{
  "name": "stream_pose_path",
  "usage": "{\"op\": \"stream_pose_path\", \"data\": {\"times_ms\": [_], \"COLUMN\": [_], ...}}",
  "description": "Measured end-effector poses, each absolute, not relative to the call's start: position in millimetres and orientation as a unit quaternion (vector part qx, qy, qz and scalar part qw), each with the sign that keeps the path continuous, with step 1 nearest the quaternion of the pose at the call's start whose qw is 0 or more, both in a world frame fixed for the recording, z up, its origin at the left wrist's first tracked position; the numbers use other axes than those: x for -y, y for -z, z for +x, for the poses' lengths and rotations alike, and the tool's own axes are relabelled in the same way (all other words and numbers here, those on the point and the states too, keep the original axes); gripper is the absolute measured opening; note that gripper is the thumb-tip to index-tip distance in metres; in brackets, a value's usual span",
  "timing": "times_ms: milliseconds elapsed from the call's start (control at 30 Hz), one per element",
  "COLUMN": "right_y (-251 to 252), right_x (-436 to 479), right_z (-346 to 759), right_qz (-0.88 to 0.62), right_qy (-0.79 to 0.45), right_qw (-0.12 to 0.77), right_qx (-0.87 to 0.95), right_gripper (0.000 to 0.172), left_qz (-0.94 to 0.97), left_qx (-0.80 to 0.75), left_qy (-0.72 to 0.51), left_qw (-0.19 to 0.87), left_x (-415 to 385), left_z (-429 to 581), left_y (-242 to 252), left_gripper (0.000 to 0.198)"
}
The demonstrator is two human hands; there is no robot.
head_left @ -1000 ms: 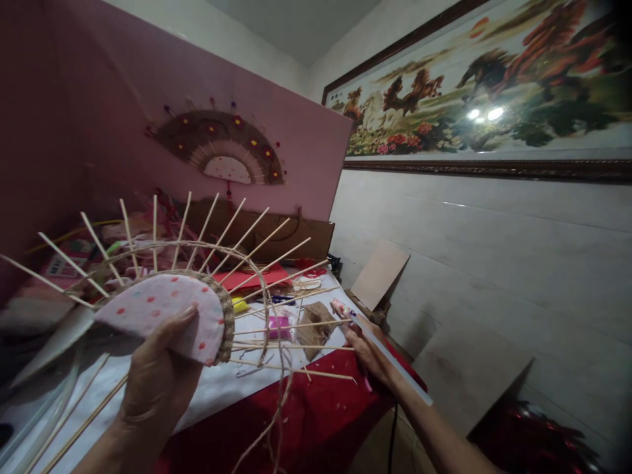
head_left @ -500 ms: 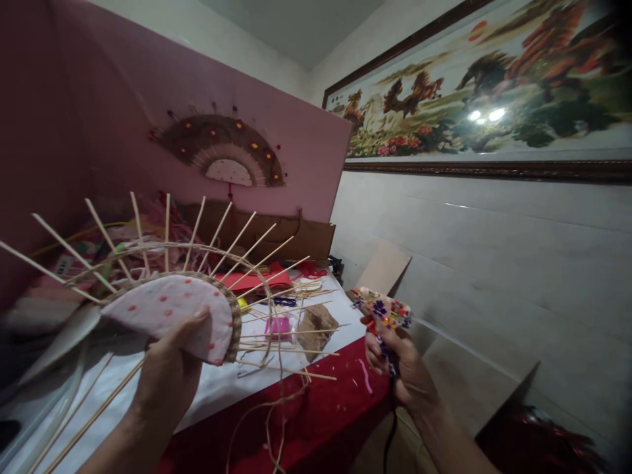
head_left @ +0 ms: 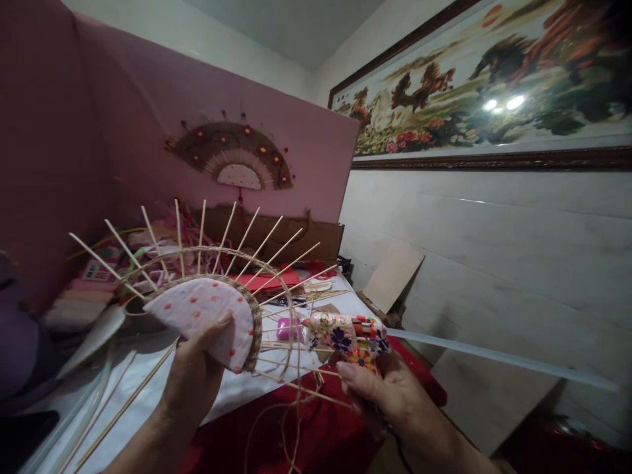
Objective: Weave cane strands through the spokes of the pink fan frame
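My left hand (head_left: 197, 359) grips a half-round fan piece (head_left: 197, 309) covered in white cloth with red dots, thumb on its front. Thin wooden sticks (head_left: 237, 237) fan out from its twine-wrapped edge. Loops of jute twine (head_left: 276, 270) cross the sticks and hang down in front of the table. In my right hand (head_left: 390, 388) is a hot glue gun (head_left: 345, 336) wrapped in flowered material, its nozzle pointing left near the sticks' right side. A long, pale glue stick (head_left: 498, 355) juts out from its back. My right fingers are partly hidden behind the handle.
A finished fan (head_left: 232, 155) hangs on a pink board (head_left: 316, 145) at the back. On the white table surface (head_left: 227, 398) lie a pink packet (head_left: 289, 328), red paper (head_left: 269, 280) and loose sticks. A framed horse picture (head_left: 474, 85) is on the right wall.
My right hand has brought the glue gun left, close to the fan's sticks, and its long glue stick now shows clearly. The fan piece sits slightly further right in view.
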State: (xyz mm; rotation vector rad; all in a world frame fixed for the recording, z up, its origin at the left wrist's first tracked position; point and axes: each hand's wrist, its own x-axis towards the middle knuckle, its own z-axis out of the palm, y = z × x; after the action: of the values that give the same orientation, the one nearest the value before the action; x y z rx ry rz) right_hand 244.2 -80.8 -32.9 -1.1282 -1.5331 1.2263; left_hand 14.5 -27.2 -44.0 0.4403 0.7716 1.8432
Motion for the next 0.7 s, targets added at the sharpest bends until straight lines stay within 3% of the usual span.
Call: {"op": "stream_pose_path", "data": {"times_ms": [700], "right_y": [35.8], "right_x": [77.8], "right_z": [238.8], "right_qz": [-0.480], "right_qy": [-0.519], "right_qw": [0.374], "right_qx": [0.600], "right_gripper": [0.047], "left_qz": [0.231], "left_qx": [-0.315], "left_qy": [-0.799], "left_qw": [0.458], "left_x": [36.1], "left_z": [20.6], "left_y": [38.2], "left_gripper": [0.028]}}
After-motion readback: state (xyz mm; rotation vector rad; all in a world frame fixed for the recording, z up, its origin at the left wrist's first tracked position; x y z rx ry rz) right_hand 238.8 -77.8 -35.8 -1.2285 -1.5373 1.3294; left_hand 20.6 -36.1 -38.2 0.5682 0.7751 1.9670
